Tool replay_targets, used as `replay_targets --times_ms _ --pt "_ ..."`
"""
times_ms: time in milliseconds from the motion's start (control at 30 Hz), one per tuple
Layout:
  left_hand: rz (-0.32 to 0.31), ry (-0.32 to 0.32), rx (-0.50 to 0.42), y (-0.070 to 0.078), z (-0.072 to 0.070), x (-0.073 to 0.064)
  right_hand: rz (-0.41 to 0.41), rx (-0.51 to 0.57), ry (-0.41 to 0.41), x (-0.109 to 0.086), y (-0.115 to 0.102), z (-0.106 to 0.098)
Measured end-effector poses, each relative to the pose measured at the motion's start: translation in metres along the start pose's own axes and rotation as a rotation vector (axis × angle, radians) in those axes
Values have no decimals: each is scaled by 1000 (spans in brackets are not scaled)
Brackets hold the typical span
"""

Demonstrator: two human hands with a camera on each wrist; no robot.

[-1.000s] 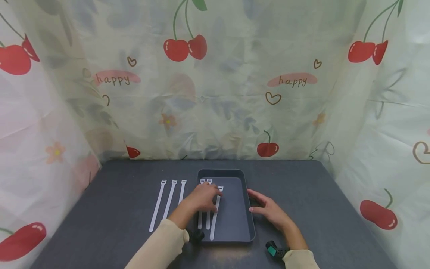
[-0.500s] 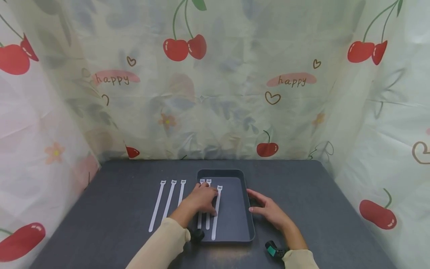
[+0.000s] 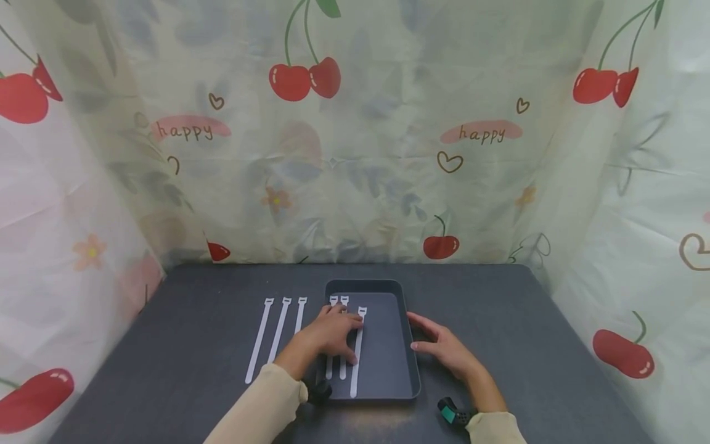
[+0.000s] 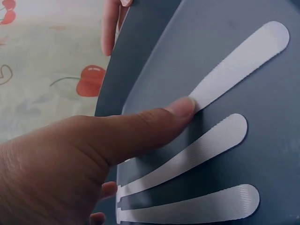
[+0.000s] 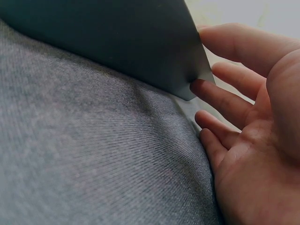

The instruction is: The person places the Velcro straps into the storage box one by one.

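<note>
Three white cable straps with slotted heads lie lengthwise in a shallow dark grey tray (image 3: 383, 398). My left hand (image 3: 324, 336) is over them, fingers spread, partly hiding two of them. In the left wrist view its straight thumb (image 4: 150, 126) touches the rightmost strap (image 4: 248, 61); the middle strap (image 4: 201, 154) and the left strap (image 4: 201, 206) lie flat beside it. In the head view that rightmost strap (image 3: 355, 379) sits a little nearer to me than the others. My right hand (image 3: 446, 351) touches the tray's right wall (image 5: 126, 42) with loosely bent fingertips.
Left of the tray, three more white straps (image 3: 257, 342) lie in a row on the dark cloth-covered table (image 3: 183, 345); my left forearm partly covers them. A cherry-patterned curtain (image 3: 366, 203) encloses the back and sides. Dark bands (image 3: 452, 412) are around both wrists.
The rightmost strap in the tray has turned slightly, its near end shifting right, closer in line with the others. My left fingers and thumb have spread apart. The right hand stays put.
</note>
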State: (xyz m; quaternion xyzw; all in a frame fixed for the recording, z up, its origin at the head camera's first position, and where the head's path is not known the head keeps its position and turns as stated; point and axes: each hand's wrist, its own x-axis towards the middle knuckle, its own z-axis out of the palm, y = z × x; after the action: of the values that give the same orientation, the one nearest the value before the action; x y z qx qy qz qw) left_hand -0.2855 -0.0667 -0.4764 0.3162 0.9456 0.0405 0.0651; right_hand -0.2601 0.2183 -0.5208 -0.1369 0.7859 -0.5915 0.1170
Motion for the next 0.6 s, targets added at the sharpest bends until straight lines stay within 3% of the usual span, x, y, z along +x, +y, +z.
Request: replay_targets --times_ms 600 --pt "-130 -68 20 3 -6 12 7 0 -8 1 2 -1"
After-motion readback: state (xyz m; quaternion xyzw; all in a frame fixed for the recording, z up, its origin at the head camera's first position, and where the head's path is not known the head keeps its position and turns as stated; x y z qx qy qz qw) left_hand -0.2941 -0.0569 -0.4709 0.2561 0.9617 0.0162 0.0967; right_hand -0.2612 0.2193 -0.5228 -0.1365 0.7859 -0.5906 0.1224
